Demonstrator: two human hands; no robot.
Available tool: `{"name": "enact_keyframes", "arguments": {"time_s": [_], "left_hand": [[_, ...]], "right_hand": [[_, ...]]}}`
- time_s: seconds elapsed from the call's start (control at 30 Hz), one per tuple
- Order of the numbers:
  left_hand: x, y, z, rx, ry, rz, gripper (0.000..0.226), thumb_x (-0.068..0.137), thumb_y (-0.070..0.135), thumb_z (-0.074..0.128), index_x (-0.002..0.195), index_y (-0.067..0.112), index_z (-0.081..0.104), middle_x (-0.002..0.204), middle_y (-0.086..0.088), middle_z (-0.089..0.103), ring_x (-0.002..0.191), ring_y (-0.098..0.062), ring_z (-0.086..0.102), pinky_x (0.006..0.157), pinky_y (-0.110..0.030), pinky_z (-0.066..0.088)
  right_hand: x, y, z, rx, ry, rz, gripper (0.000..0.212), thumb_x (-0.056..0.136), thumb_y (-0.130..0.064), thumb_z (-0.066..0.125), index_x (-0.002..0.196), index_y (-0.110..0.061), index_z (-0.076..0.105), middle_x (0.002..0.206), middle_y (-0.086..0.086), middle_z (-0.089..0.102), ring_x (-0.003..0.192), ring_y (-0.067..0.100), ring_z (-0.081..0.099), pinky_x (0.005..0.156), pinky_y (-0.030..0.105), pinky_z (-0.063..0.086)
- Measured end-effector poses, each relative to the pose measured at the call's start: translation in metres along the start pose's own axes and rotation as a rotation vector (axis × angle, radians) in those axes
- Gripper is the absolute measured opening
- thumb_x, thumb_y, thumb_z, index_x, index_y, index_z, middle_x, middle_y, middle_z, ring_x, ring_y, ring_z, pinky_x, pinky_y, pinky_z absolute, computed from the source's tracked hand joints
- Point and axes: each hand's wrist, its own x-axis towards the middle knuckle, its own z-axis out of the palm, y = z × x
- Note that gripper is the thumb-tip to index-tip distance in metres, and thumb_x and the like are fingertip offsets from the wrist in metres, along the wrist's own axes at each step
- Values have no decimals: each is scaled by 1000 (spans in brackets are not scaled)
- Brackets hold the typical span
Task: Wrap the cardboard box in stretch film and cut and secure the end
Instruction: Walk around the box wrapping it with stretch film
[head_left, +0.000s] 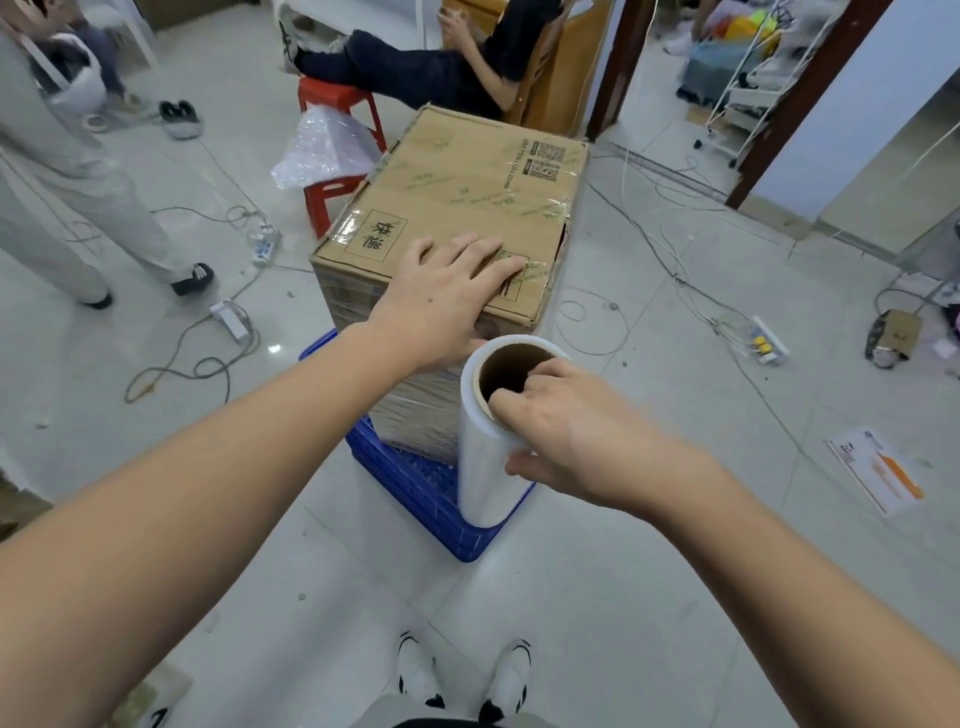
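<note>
- Evidently the right hand (561, 426) was doing the carrying: its fingers hooked into the open cardboard core at the top of the stretch film roll (491, 441) while the thumb pressed on the outside, a grip that likely lets the roll turn and pay out film.
- The left hand (447, 291) lay flat, fingers straight and spread, on the near edge of the cardboard box (452, 208), gripping nothing; this looked like a steadying press so the box would not shift or turn under the pull of the film.
- The roll stood upright, close against the near right corner of the box, probably to keep the film taut against the side.
- Film already covered the near side of the box, wrinkled and glossy, so by my judgement wrapping was under way and the cut had not yet been made.
- The box sat on a blue plastic crate (415, 483), which raised it off the tiled floor.
- Beyond it stood a red stool (337, 98) with bubble wrap (322, 150) draped over it, and cables and power strips lay scattered on the floor.
</note>
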Motion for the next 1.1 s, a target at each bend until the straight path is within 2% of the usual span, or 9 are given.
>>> {"name": "enact_keyframes", "arguments": {"time_s": [0.1, 0.2, 0.27, 0.4, 0.6, 0.7, 0.8, 0.93, 1.1], "left_hand": [[1, -3, -9, -121, -79, 30, 93, 86, 73, 56, 161, 35, 17, 169, -2, 17, 155, -24, 15, 123, -53, 15], [-6, -13, -21, -266, -100, 46, 85, 88, 55, 71, 160, 35, 29, 167, 1, 22, 153, -22, 20, 125, -47, 15], [-12, -27, -27, -261, -103, 26, 81, 88, 53, 72, 158, 36, 33, 166, 1, 26, 150, -22, 24, 125, -45, 16], [-26, -71, -32, -112, -97, -40, 85, 84, 66, 67, 156, 38, 32, 167, -3, 26, 153, -25, 22, 126, -49, 12], [-16, -129, -27, -108, -202, 86, 104, 75, 89, 50, 161, 41, 16, 170, 0, 14, 158, -26, 6, 127, -51, 7], [-14, -134, -16, -232, -176, 154, 106, 77, 82, 56, 163, 34, 18, 171, 0, 14, 158, -20, 4, 124, -35, 0], [-14, -138, -4, -322, -113, 213, 100, 79, 78, 56, 162, 33, 25, 170, 2, 19, 158, -20, 6, 123, -33, 0], [-11, -140, 0, -348, -110, 230, 98, 80, 76, 56, 162, 30, 28, 170, 0, 21, 158, -23, 8, 122, -31, 1], [-6, -125, -3, -342, -84, 215, 97, 82, 76, 54, 161, 27, 28, 169, -4, 22, 157, -30, 11, 126, -43, 9]], "right_hand": [[2, -17, 2, -31, 59, 166, 30, 88, -35, 60, 87, -18, 36, 71, -2, 52, 70, 24, 48, 96, 38, 42], [9, -30, 9, -20, 145, 333, 58, 83, -75, 50, 79, -18, 41, 64, -5, 53, 63, 22, 47, 89, 37, 42], [13, -34, 11, -41, 157, 391, 65, 83, -83, 39, 73, -19, 44, 59, -5, 53, 60, 22, 50, 85, 37, 39], [17, -40, 7, -51, 103, 415, 61, 90, -76, 35, 76, -18, 45, 59, -4, 48, 62, 21, 48, 85, 35, 37], [33, -55, 5, -30, 82, 545, 23, 96, -34, 52, 89, -16, 40, 63, -3, 42, 55, 17, 41, 61, 35, 31], [47, -63, 4, -26, 91, 668, 37, 95, -52, 48, 86, -17, 42, 62, -4, 45, 53, 18, 41, 60, 34, 29], [57, -64, 4, -47, 94, 804, 54, 92, -72, 38, 82, -19, 43, 62, -4, 45, 61, 21, 43, 60, 33, 27], [54, -63, 9, -6, 131, 882, 45, 92, -66, 42, 80, -23, 42, 63, -4, 40, 73, 24, 43, 63, 31, 28], [50, -74, 8, -104, 280, 720, 58, 70, -55, 75, 64, -22, 28, 49, -9, 24, 54, 22, 34, 57, 25, 24]]}}
